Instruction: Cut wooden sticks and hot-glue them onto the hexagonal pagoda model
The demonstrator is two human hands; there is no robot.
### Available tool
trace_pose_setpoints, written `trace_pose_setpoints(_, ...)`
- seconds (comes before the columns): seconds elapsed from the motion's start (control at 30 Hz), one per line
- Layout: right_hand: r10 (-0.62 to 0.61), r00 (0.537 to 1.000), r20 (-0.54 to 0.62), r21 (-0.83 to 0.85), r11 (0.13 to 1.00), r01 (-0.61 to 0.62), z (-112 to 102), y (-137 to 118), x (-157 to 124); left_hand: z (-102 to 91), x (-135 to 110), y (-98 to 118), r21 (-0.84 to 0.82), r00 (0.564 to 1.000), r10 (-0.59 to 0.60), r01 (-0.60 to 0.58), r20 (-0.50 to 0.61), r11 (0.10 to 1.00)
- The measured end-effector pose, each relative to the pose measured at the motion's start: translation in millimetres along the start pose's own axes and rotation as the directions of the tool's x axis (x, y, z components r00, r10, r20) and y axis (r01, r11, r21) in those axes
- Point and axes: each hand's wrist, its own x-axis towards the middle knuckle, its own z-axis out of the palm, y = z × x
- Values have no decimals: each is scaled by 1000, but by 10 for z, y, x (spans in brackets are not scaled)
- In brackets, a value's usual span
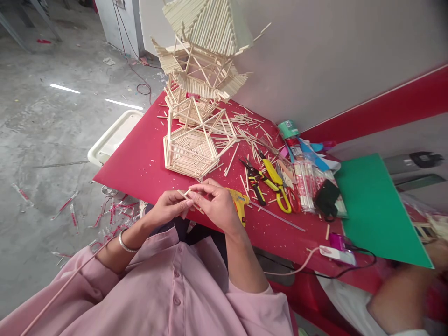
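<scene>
At lower centre, left hand (pixel 168 207) and right hand (pixel 215 205) both pinch thin sticks (pixel 187 193), grips closed, above the red worktop (pixel 140 163).

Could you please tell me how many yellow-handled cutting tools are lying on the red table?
2: the yellow-handled cutters right of the hexagonal stick frame, and the smaller black-and-yellow pliers just left of them. Others may hide under the clutter.

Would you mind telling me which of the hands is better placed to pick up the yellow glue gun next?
Probably the right hand: the yellow glue gun lies right beside it on the red table. The left hand sits on the far side. Both hands pinch a thin wooden stick, so the left would have to hold it alone.
</scene>
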Motion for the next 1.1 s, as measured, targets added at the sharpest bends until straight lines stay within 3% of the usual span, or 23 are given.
trace_pose_setpoints(1.1, -32, 999, -20, 21, 999, 32, 16, -6, 4, 9, -1, 18, 24, 1000, 8, -8, -4, 1000)
